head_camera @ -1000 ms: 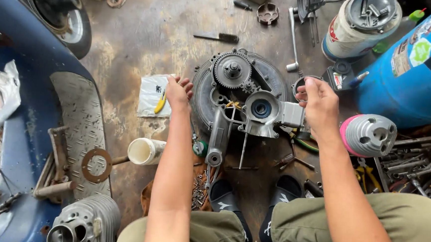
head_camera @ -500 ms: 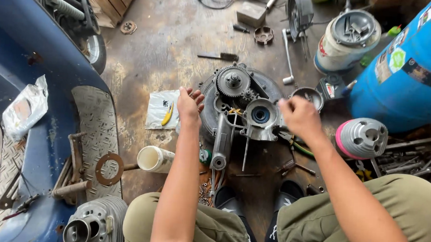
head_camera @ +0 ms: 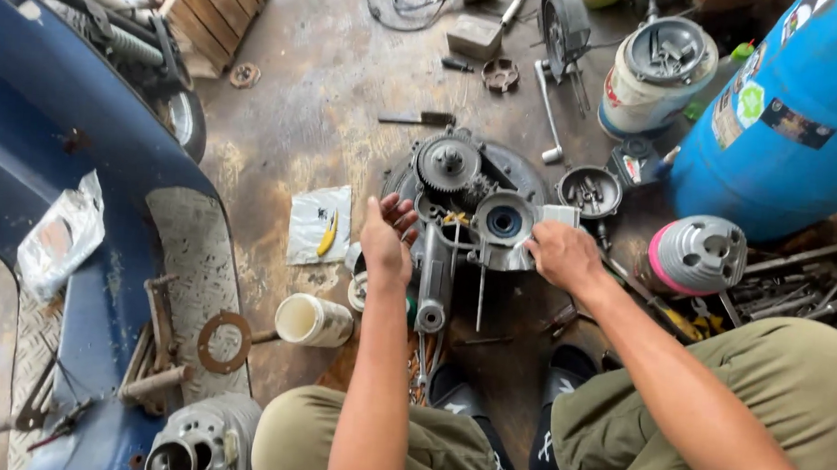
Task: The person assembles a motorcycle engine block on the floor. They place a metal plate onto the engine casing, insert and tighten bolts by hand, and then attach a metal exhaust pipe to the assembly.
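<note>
Engine case (head_camera: pixel 468 219) on floor, both hands on it, blue drum (head_camera: pixel 794 113) nearby

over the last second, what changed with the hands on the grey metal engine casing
The right hand came in from the casing's right edge to grip the round hub side of the grey metal engine casing. The left hand stayed on its left rim, fingers now curled. Casing, white plastic cup and blue plastic barrel did not move; the camera shifted.
</note>
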